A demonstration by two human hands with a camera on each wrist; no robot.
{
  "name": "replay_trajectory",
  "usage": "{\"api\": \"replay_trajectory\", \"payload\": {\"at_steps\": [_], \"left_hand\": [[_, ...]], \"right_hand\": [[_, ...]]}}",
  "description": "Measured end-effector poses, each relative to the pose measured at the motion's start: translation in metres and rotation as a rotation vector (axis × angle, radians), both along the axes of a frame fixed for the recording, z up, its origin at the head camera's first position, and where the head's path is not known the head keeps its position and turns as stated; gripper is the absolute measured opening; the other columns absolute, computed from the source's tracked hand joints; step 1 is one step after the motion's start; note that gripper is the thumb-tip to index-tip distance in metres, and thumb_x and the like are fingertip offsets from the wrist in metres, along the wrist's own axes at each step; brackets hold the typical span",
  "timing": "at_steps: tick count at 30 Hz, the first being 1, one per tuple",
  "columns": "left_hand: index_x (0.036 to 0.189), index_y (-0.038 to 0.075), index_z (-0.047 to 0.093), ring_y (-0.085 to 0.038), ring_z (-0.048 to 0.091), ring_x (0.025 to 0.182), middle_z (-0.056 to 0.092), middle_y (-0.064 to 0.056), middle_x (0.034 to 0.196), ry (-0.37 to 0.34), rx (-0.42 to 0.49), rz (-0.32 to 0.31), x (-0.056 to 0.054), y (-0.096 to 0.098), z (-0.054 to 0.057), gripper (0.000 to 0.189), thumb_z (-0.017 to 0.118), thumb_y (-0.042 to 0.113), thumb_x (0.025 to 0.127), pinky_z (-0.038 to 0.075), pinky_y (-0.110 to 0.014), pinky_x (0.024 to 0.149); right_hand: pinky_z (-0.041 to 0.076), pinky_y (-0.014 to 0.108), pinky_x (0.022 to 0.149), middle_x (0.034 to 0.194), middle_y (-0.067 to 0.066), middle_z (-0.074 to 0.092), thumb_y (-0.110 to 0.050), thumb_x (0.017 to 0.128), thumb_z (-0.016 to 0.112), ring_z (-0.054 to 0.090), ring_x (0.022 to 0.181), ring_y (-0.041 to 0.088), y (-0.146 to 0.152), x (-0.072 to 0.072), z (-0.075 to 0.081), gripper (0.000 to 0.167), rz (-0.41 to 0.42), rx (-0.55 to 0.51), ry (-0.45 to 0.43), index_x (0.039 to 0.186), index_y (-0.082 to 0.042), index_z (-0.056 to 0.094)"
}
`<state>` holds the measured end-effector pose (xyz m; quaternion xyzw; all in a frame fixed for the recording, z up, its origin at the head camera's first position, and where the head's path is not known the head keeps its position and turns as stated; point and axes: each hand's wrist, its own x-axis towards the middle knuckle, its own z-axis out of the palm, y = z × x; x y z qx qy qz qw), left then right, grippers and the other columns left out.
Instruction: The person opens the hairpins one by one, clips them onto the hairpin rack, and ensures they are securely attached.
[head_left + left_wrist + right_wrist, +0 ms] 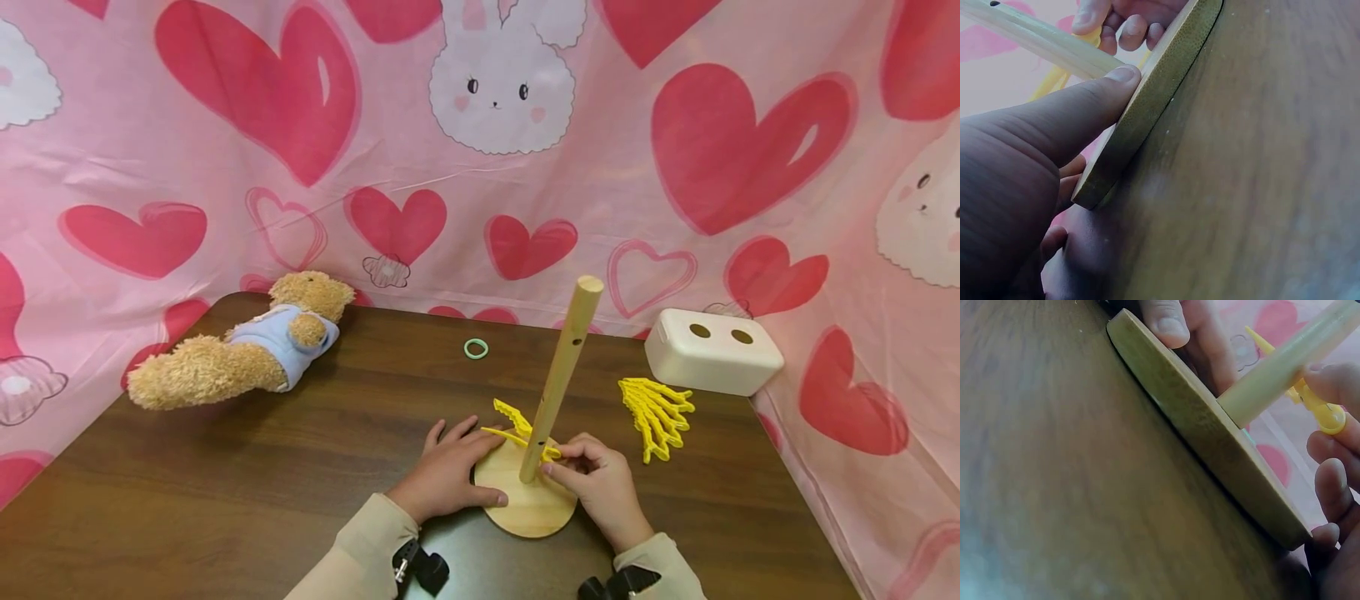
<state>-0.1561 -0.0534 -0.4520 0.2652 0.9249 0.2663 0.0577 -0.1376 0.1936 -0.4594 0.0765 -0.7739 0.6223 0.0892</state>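
A round wooden base (536,508) with an upright wooden post (564,367) stands on the table. My left hand (450,473) rests at the base's left side, thumb laid on its top and fingers spread along the rim. Thumb and index finger of my right hand (603,487) pinch the rounded end of a yellow plastic piece (1329,417) beside the post, low above the base. Its long thin arms (513,417) reach out behind the post toward the left; the post hides its middle, so I cannot tell whether it is attached.
Several similar yellow pieces (657,417) lie fanned out on the right. Behind them sits a white box with two round holes (712,358). A pale green ring (476,348) lies farther back, and a teddy bear in blue (273,346) lies at the left. Pink curtain surrounds the table.
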Motion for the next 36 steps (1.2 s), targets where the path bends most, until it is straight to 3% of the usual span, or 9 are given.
{"api": "replay_trajectory", "payload": {"at_steps": [19, 36], "left_hand": [[0.147, 0.024, 0.054, -0.03, 0.025, 0.15, 0.049, 0.01, 0.151, -0.008, 0.004, -0.015, 0.0, 0.0, -0.001, 0.077, 0.076, 0.058, 0.081, 0.004, -0.066, 0.115], [0.15, 0.015, 0.049, -0.027, 0.031, 0.148, 0.045, 0.002, 0.155, -0.047, 0.045, 0.0, -0.003, -0.007, 0.002, 0.084, 0.078, 0.054, 0.082, 0.009, -0.061, 0.117]], "right_hand": [[0.047, 0.023, 0.06, 0.083, 0.013, 0.066, -0.004, 0.074, 0.088, 0.054, 0.069, 0.012, 0.001, -0.001, 0.0, 0.018, 0.03, -0.007, -0.013, 0.088, -0.003, 0.076], [0.047, 0.024, 0.057, 0.084, 0.011, 0.065, -0.001, 0.074, 0.087, 0.055, 0.068, 0.012, 0.032, 0.01, 0.001, 0.022, 0.021, -0.004, -0.096, 0.092, 0.001, 0.076]]}}
